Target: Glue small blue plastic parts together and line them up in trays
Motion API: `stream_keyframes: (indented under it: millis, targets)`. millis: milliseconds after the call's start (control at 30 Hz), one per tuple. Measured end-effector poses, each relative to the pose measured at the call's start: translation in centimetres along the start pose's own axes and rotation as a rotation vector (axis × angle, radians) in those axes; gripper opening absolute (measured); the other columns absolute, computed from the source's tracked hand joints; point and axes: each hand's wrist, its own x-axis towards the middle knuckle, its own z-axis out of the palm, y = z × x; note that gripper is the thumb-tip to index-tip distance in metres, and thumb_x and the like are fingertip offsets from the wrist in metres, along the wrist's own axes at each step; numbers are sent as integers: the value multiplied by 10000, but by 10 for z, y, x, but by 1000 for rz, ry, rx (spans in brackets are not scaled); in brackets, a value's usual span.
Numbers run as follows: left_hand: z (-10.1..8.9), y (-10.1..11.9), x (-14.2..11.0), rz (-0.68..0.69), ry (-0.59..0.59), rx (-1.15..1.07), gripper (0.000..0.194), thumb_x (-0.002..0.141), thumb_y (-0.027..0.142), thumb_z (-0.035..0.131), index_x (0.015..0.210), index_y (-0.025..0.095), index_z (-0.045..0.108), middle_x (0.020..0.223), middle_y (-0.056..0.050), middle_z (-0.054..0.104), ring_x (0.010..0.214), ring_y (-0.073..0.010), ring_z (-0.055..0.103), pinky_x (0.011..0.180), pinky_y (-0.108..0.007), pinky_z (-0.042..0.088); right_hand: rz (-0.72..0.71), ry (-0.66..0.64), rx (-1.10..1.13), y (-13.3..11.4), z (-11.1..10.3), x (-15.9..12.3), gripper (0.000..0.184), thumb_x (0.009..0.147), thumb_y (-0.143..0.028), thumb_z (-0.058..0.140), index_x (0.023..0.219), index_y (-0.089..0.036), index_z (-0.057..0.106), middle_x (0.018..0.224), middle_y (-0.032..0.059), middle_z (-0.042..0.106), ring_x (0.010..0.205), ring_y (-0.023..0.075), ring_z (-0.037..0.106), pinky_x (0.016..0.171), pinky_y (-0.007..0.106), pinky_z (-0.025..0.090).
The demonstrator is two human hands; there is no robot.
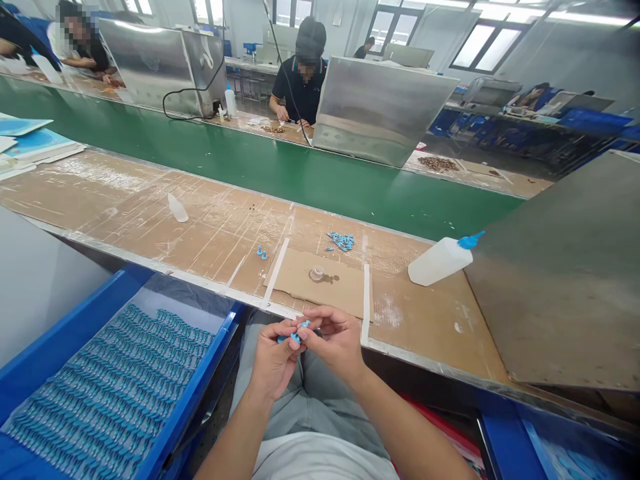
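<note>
Just off the table's front edge, above my lap, my left hand (276,353) and my right hand (334,339) meet around small blue plastic parts (296,338). The left fingers pinch one piece, while the right thumb and fingers press on a blue bit at its top. Fingers cover much of the parts, so their exact shape is hidden. Beyond the hands, a cardboard sheet (290,277) carries a small clear cap (317,273) with brown spots beside it. A pile of little blue pieces (342,241) lies behind the sheet, and a few blue parts (261,253) sit to its left.
A white bottle with a blue nozzle (440,261) leans at the right near a metal box (565,280). A small translucent bottle (177,208) lies at left. A blue tray (30,363) holds rows of blue parts. Across the green belt (240,163), a person works.
</note>
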Motion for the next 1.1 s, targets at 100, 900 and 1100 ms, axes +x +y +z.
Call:
stream_keyframes:
  millis: [100, 900, 1100]
  targets:
    - [-1, 3, 0, -4, -28, 7, 312, 333, 143, 896, 522, 154, 648, 666, 12, 669, 566, -88, 626, 429, -126, 466, 46, -36, 57, 4, 2, -1, 292, 679, -282, 788, 935, -210, 668, 646, 18, 692, 719, 206, 697, 716, 341, 582]
    - [-17, 6, -5, 14, -100, 1, 276, 395, 54, 856, 452, 195, 626, 538, 40, 588, 530, -85, 564, 433, -158, 443, -17, -218, 185, 4, 16, -2, 426, 662, -157, 786, 1071, -220, 683, 578, -25, 630, 773, 227, 700, 865, 432, 534]
    - [-17, 9, -11, 29, -83, -12, 271, 419, 50, 850, 479, 185, 623, 581, 43, 621, 543, -82, 586, 452, -156, 470, 0, -228, 206, 4, 21, 1, 338, 644, -197, 799, 972, -207, 718, 548, -15, 595, 717, 229, 690, 739, 392, 576]
